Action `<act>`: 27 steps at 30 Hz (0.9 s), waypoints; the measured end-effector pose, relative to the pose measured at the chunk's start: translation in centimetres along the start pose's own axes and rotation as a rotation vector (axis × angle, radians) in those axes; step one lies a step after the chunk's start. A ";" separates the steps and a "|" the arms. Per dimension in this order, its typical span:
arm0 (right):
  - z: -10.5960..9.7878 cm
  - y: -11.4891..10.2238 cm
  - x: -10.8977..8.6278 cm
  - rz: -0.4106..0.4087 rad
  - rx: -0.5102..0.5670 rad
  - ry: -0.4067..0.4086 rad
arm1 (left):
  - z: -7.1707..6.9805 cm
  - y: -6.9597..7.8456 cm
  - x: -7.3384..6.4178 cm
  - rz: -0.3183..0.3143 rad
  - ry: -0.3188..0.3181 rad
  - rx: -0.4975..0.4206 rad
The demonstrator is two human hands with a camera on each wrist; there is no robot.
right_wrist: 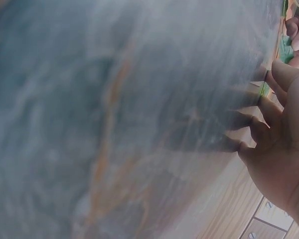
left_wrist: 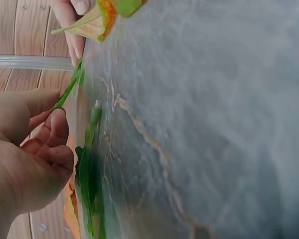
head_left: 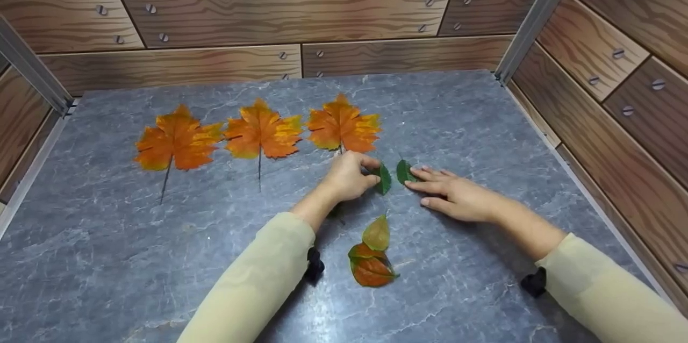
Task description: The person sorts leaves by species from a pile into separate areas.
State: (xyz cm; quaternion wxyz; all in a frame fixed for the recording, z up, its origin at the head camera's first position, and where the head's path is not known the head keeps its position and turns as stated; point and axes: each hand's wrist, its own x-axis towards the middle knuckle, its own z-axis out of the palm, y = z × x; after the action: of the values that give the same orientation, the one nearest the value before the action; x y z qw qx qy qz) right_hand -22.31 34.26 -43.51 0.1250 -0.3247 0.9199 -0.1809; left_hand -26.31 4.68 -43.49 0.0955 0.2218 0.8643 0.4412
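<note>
My left hand [head_left: 352, 177] pinches a small green leaf [head_left: 384, 179] between thumb and fingers; in the left wrist view this green leaf [left_wrist: 70, 89] stands tilted off the table. To its right, my right hand [head_left: 457, 192] lies with straight fingers, their tips on a second green leaf [head_left: 404, 171]. Partly hidden under my left wrist is another green leaf [head_left: 336, 211], seen in the left wrist view as a green strip [left_wrist: 89, 174] low on the table. Nearer to me lie a yellow-green leaf [head_left: 376, 233] and a red-orange leaf with green edges [head_left: 371, 269], overlapping.
Three orange maple leaves lie in a row at the back: left leaf [head_left: 177, 138], middle leaf [head_left: 261, 130], right leaf [head_left: 344, 123]. They rest on a grey marbled table [head_left: 161, 268]. Wood-patterned walls [head_left: 290, 15] with metal corner posts [head_left: 537, 20] enclose the back and sides.
</note>
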 end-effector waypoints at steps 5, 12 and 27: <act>-0.1 0.0 -0.1 -0.002 -0.010 0.003 | 0.2 0.1 0.4 0.002 -0.007 0.039; 0.0 0.0 0.0 -0.015 -0.005 0.008 | 0.4 0.2 0.6 0.037 -0.031 0.058; 0.1 0.1 -0.1 0.003 -0.007 -0.005 | -1.4 1.3 -0.1 0.053 -0.086 0.168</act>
State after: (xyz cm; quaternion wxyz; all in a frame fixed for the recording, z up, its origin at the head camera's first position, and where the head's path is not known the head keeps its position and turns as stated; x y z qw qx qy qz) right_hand -22.28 34.37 -43.61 0.1267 -0.3243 0.9206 -0.1767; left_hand -26.36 4.28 -41.61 0.1021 0.2705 0.8872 0.3596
